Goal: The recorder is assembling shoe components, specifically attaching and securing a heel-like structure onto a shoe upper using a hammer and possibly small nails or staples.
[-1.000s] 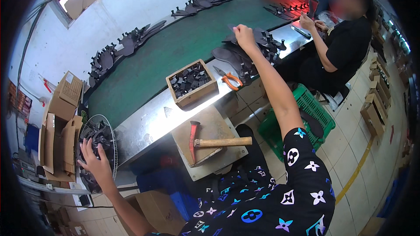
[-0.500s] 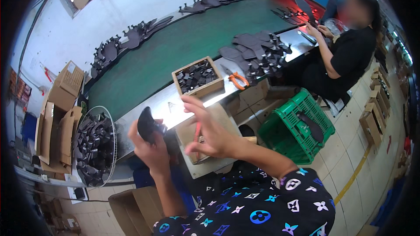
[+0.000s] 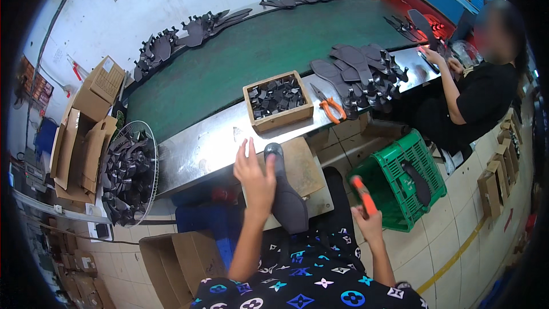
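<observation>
A dark shoe sole (image 3: 290,209) with a heel at its far end lies across the pale work board (image 3: 309,171) in front of me. Beside its narrow end is my left hand (image 3: 255,183), fingers stretched out and thumb against or just over the sole's edge. Off to the right, my right hand (image 3: 370,223) is closed around a red-orange tool (image 3: 365,195), raised near the green crate; the tool's exact kind is unclear. Just beyond the board stands a wooden box (image 3: 280,119) of small black pieces. Orange-handled pliers (image 3: 330,106) rest to its right.
A green conveyor belt (image 3: 229,68) runs behind the metal ledge (image 3: 194,157). Heeled soles (image 3: 357,68) are heaped at right, near a seated co-worker (image 3: 474,86). A wire basket (image 3: 155,166) of dark heels stands left; a green crate (image 3: 409,180) and cardboard box (image 3: 183,263) sit low.
My left hand has moved right from the ledge to the sole on the board, its fingers now extended. My right hand has swung right, away from the board, and now grips the red-orange tool.
</observation>
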The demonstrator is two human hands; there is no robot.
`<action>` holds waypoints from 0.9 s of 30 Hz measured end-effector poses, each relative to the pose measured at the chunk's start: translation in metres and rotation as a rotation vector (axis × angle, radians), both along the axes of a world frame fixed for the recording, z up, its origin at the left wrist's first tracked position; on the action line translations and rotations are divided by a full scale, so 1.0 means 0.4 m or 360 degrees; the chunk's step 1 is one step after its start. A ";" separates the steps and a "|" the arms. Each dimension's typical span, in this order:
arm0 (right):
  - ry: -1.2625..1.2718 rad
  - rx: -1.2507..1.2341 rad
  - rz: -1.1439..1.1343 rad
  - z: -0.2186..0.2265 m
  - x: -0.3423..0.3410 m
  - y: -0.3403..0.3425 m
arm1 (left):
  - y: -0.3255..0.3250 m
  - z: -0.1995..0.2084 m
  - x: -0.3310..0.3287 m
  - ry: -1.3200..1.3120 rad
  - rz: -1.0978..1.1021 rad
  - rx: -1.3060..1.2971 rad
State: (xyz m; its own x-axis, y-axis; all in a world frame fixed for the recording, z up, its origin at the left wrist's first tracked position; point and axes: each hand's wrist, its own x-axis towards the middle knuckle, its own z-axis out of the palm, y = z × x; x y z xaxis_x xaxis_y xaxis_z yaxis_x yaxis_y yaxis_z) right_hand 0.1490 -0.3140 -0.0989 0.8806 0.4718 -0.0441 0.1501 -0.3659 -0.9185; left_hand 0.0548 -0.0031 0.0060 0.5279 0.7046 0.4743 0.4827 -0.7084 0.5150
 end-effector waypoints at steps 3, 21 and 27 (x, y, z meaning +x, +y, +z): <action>0.0664 0.0405 -0.0312 0.037 -0.050 -0.042 | 0.135 0.071 0.106 -0.0108 -0.0231 0.0186; 0.0227 0.0609 -0.0110 0.013 0.052 0.111 | 0.394 0.056 0.344 0.1449 -0.0296 0.1040; 0.0141 0.0753 -0.0052 0.039 0.016 0.158 | 0.423 0.060 0.333 0.1063 -0.0208 0.0820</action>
State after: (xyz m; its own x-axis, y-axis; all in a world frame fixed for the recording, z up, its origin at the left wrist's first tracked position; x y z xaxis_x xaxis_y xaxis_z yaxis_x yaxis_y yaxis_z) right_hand 0.1554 -0.2509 -0.0831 0.8979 0.4301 0.0935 0.0594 0.0922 -0.9940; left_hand 0.1881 0.1660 0.0298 0.8729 0.4002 0.2791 0.4685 -0.8474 -0.2501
